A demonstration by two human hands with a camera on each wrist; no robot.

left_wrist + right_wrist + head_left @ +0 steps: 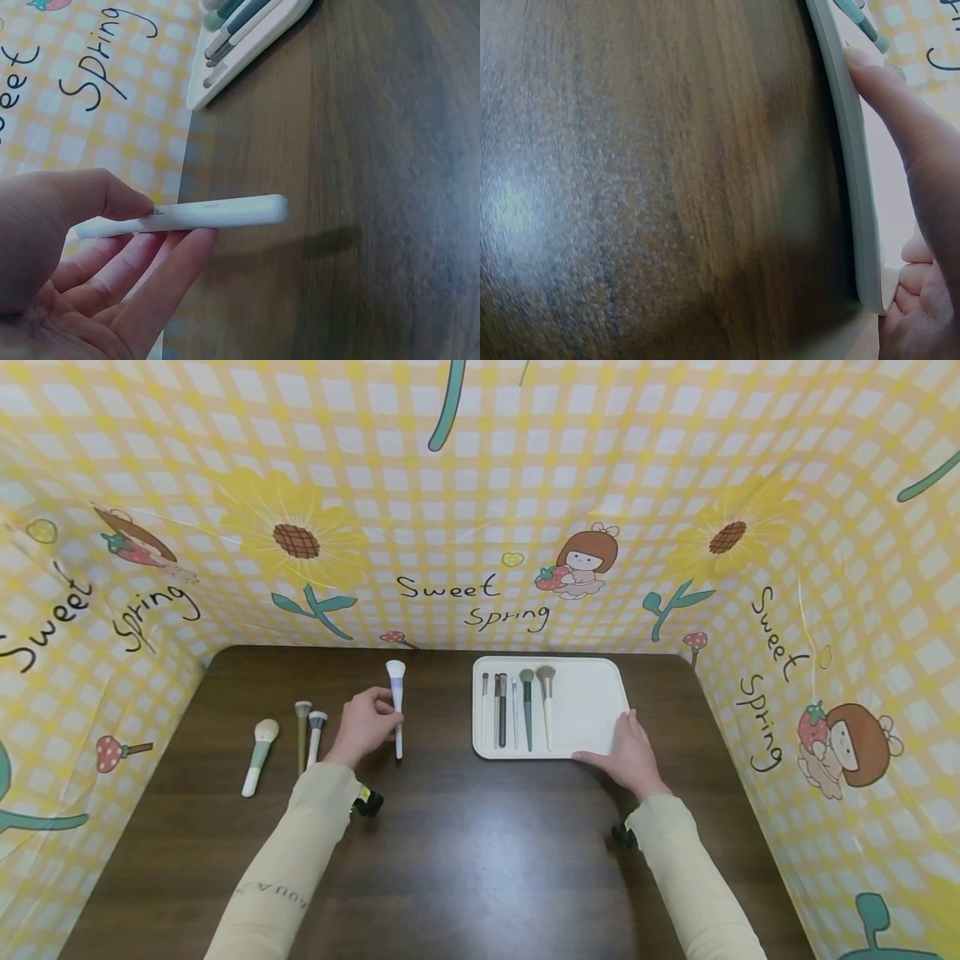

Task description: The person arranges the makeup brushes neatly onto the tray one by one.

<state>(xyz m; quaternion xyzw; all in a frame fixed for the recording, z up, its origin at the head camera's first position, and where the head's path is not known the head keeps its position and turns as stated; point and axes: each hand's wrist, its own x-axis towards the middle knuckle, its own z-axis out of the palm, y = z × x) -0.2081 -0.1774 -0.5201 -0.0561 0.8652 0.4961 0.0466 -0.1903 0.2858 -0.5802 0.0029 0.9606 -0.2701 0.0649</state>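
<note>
**A:** ok what can you actually read from where you are?

**B:** mostly the cloth (480, 510) lol. "Sweet Spring" is written on the back and on both sides. My left sleeve (300, 835) has lettering too, but it's upside down in the head view so I won't swear to the word.

**A:** any brand on what you're holding?

**B:** there's tiny dark print on the handle of the white-and-lavender brush (397, 693), right by my thumb, plus a faint mark nearer the rounded end. Too small to make out.

**A:** how have you got it?

**B:** my left grip (360, 724) is down to a pinch, thumb on one side of the handle, fingers on the other. The bristles point away from me, the rounded end towards me. It's over the bench (480, 860), left of the white tray (588, 710).

**A:** and your other side?

**B:** my right grip (632, 762) has the tray's near right corner, thumb over the front rim, fingers at the right edge. A row of brushes (528, 714) lies in the tray, handles towards me. Left of my left grip there's a green-and-white brush (261, 756), then an olive-handled brush (302, 735) and a white-handled brush (314, 745) side by side.
</note>
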